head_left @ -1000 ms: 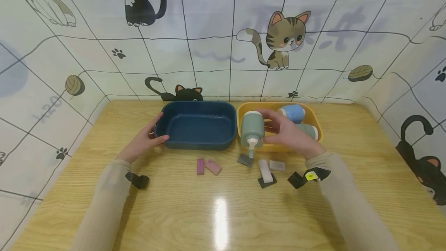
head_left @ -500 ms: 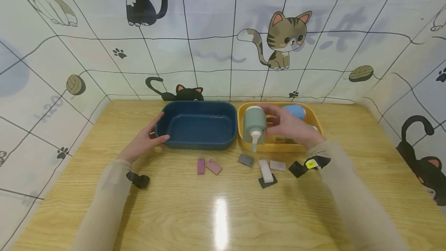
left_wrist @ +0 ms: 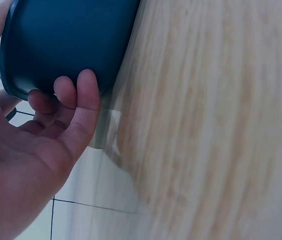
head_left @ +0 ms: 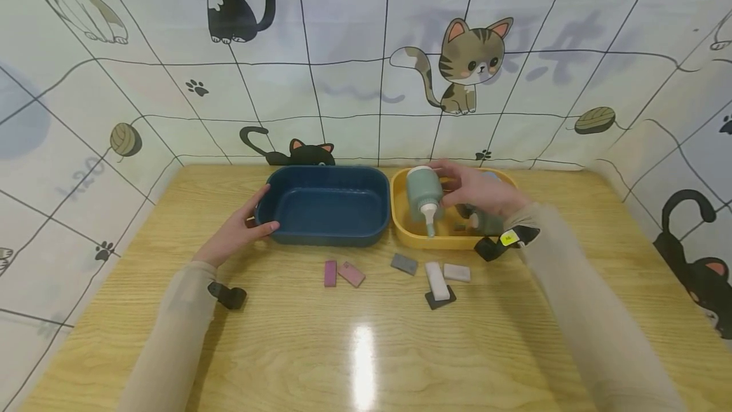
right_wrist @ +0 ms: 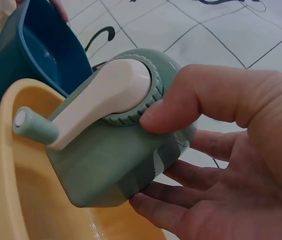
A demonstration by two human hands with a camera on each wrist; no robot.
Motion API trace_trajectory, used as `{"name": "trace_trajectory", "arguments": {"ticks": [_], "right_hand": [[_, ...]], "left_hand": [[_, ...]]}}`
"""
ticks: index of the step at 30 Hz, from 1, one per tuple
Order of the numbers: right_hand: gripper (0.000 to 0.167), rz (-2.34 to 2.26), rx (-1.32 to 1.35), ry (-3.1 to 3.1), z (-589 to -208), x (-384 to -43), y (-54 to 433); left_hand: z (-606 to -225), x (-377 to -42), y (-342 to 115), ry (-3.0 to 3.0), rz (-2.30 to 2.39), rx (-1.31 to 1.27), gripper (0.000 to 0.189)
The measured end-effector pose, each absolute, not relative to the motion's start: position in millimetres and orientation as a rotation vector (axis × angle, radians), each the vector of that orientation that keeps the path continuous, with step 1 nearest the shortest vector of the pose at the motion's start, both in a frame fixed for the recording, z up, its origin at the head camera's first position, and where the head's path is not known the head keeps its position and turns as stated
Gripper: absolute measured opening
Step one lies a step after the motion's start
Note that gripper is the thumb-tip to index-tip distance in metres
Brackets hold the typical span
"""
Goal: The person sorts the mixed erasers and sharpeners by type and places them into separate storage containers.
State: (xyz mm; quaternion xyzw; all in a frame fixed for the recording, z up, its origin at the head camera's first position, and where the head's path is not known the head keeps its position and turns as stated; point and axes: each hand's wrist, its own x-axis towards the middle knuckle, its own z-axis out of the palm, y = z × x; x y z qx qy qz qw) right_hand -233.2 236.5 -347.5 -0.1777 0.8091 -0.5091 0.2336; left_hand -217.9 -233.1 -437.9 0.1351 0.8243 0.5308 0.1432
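Note:
My right hand (head_left: 477, 189) holds a green hand-crank pencil sharpener (right_wrist: 116, 155) over the left part of the yellow bin (head_left: 412, 240). Its white crank (right_wrist: 98, 100) with a green knob points down toward the table's front in the head view. In the right wrist view my thumb presses by the crank's collar and the other fingers support the body. With my left hand (head_left: 237, 231) I grip the left end of the dark blue bin (head_left: 323, 240), fingertips against its outer wall (left_wrist: 71, 40). Another green item (head_left: 487, 224) lies in the yellow bin, partly covered by my right hand and wrist.
Small eraser-like blocks lie in front of the bins: a purple one (head_left: 330, 273), a pink one (head_left: 351, 274), a grey one (head_left: 404, 264), and a white one (head_left: 437, 281) resting on a dark piece (head_left: 441, 299). A patterned cloth wall (head_left: 343, 81) stands behind the table.
My right hand has moved the sharpener slightly right and back, further over the yellow bin. It now covers most of the blue item there. My left hand stays on the blue bin.

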Motion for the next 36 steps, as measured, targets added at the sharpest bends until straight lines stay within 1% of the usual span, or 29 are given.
{"name": "trace_trajectory", "arguments": {"ticks": [5,8,12,28,36], "right_hand": [[0.08,-1.371,-0.466,2.18,-348,-242,236],[0.084,-1.363,-0.491,2.142,-347,-245,234],[0.085,-1.354,-0.517,2.086,-347,-251,230],[0.085,-1.352,-0.481,2.014,-357,-268,227],[0.081,-1.237,-0.451,2.088,-361,-272,225]], "left_hand": [[-438,-218,-232,2.373,1.536,0.381,0.084],[-437,-218,-232,2.371,1.536,0.378,0.084],[-437,-218,-231,2.375,1.537,0.369,0.084],[-438,-219,-232,2.386,1.519,0.387,0.084],[-438,-219,-232,2.392,1.508,0.384,0.084]]}}
